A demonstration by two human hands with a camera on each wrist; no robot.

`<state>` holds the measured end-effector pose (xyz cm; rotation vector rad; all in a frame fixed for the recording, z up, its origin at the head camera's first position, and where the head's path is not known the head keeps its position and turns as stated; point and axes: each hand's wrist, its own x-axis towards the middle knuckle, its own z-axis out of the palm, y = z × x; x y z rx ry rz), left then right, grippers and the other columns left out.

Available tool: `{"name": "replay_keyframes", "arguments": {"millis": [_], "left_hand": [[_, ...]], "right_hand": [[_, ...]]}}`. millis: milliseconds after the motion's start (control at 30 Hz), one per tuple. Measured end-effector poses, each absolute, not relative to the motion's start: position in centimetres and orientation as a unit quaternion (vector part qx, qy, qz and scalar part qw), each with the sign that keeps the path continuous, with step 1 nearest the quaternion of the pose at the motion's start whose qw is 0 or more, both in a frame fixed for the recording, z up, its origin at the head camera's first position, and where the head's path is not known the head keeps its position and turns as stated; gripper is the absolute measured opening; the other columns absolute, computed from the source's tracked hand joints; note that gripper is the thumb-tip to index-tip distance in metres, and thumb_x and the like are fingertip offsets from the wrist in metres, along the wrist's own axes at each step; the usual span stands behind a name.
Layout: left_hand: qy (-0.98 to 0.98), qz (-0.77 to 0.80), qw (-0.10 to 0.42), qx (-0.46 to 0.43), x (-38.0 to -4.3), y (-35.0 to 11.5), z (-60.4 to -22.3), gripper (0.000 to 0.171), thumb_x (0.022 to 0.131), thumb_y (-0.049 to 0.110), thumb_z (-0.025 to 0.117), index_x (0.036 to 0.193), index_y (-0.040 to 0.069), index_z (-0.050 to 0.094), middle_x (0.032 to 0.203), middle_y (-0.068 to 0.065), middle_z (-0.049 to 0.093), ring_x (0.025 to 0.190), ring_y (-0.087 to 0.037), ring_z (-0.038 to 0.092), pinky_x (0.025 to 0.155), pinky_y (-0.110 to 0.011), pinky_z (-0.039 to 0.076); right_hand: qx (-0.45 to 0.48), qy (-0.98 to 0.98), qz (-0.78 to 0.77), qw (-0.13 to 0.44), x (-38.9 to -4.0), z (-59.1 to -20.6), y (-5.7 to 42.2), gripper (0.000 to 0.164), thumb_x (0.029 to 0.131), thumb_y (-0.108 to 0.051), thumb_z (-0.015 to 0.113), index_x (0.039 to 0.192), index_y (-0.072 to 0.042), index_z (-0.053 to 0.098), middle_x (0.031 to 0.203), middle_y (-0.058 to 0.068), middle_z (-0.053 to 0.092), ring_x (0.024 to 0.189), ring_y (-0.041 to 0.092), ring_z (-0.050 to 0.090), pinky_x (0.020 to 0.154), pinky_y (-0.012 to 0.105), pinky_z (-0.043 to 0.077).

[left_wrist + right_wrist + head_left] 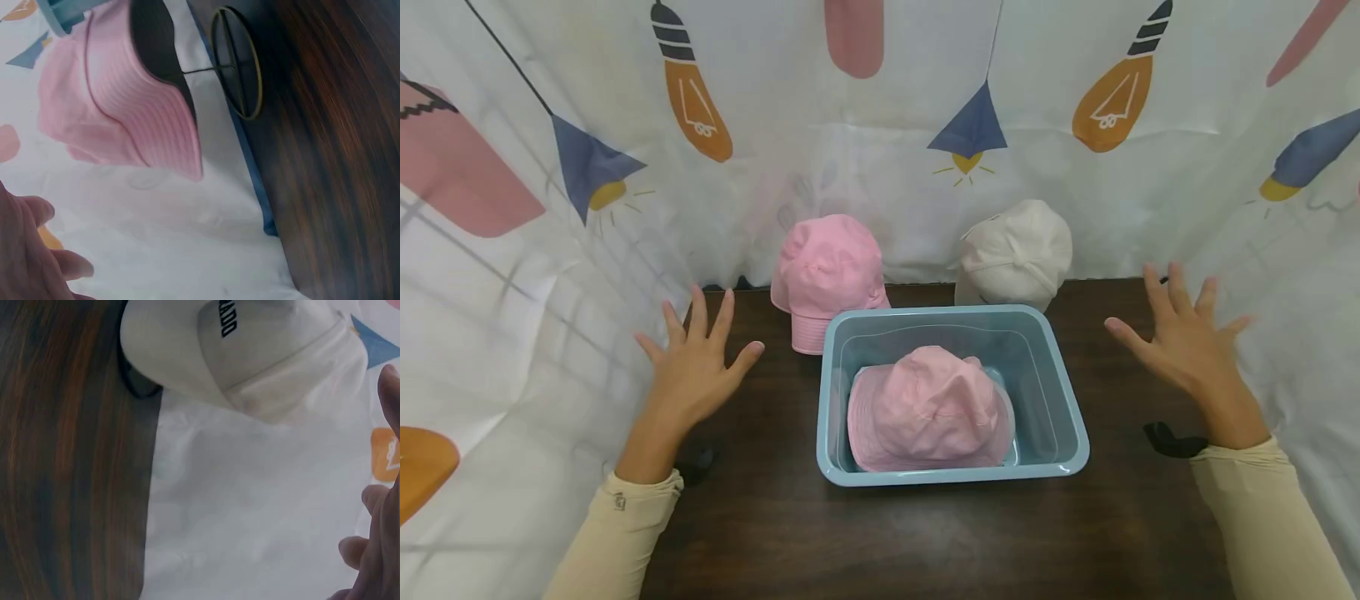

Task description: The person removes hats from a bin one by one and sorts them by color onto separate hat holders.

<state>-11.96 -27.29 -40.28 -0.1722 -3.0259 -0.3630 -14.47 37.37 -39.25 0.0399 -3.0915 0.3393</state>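
My left hand (692,362) is held in the air at the left, fingers straight and spread, touching nothing. On the other side my right hand (1191,346) hovers likewise with spread fingers. Between them a light blue plastic bin (953,478) holds a pale pink hat (936,404). Behind its left corner is a brighter pink hat (831,267), the thing nearest my left hand; the left wrist view shows its stitched brim (159,122) above a wire stand (240,69). Nearest my right hand, a white cap (1018,254) sits behind the bin, with dark lettering (228,319) on its front.
A dark wooden table (925,542) lies under everything. White curtains (880,183) printed with lamps and bulbs close off the back and both sides. Black straps (1176,442) show by the wrists.
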Motion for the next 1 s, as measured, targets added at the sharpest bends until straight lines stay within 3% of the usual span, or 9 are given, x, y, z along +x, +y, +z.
{"name": "replay_keyframes", "arguments": {"millis": [200,333,500,600,733,900,1000], "left_hand": [[-0.981,-0.172,0.045,-0.082,-10.8,-25.5,-39.9,0.081,0.103,0.066,0.035,0.165,0.029,0.000,0.171,-0.017,-0.008,0.150,-0.057,-0.017,0.098,-0.090,-0.012],[-0.970,-0.215,0.054,-0.100,-10.4,-24.2,-39.8,0.075,0.105,0.061,0.035,0.166,0.028,0.004,0.171,-0.016,-0.002,0.151,-0.057,-0.008,0.100,-0.089,-0.011],[-0.950,-0.285,0.056,-0.117,-10.2,-22.8,-39.9,0.066,0.109,0.053,0.034,0.166,0.029,0.010,0.172,-0.012,0.012,0.154,-0.053,0.011,0.105,-0.088,-0.001],[-0.931,-0.340,0.048,-0.126,-10.1,-21.9,-40.2,0.062,0.110,0.047,0.033,0.166,0.026,0.013,0.171,-0.008,0.018,0.155,-0.044,0.019,0.114,-0.080,0.012],[-0.902,-0.410,0.030,-0.131,-10.0,-20.5,-41.0,0.061,0.112,0.040,0.032,0.165,0.016,0.016,0.170,-0.011,0.022,0.156,-0.037,0.023,0.121,-0.065,0.021],[-0.876,-0.470,-0.012,-0.112,-9.5,-18.7,-41.7,0.060,0.113,0.039,0.029,0.165,0.015,0.015,0.165,-0.018,0.032,0.149,-0.040,0.038,0.118,-0.062,0.032],[-0.863,-0.493,-0.039,-0.105,-9.3,-17.7,-42.0,0.060,0.112,0.041,0.028,0.166,0.018,0.013,0.163,-0.018,0.035,0.145,-0.042,0.043,0.115,-0.063,0.036]], "right_hand": [[0.039,-0.993,0.112,0.021,-14.2,-38.6,36.1,0.094,0.098,-0.069,0.044,0.165,-0.026,-0.005,0.171,0.016,-0.007,0.148,0.062,-0.014,0.090,0.095,-0.008],[0.065,-0.989,0.131,0.019,-13.7,-37.6,34.9,0.092,0.099,-0.064,0.047,0.165,-0.026,-0.004,0.172,0.013,-0.001,0.152,0.058,-0.002,0.096,0.093,-0.001],[0.103,-0.982,0.158,0.022,-13.1,-35.8,33.0,0.088,0.102,-0.056,0.050,0.165,-0.025,-0.001,0.170,0.017,0.019,0.151,0.051,0.025,0.107,0.079,0.023],[0.125,-0.978,0.163,0.036,-12.7,-34.6,31.4,0.083,0.102,-0.052,0.052,0.166,-0.029,0.002,0.163,0.016,0.038,0.138,0.046,0.048,0.097,0.069,0.040],[0.159,-0.974,0.149,0.065,-12.0,-33.1,29.1,0.078,0.102,-0.050,0.054,0.165,-0.035,0.011,0.148,0.009,0.059,0.117,0.038,0.064,0.079,0.060,0.049],[0.223,-0.959,0.137,0.106,-11.7,-32.1,26.7,0.073,0.099,-0.047,0.061,0.163,-0.035,0.026,0.124,0.004,0.074,0.092,0.025,0.071,0.066,0.046,0.051],[0.262,-0.948,0.139,0.117,-11.7,-31.7,25.4,0.072,0.097,-0.042,0.067,0.160,-0.036,0.032,0.113,0.000,0.076,0.073,0.012,0.064,0.063,0.038,0.049]]}}
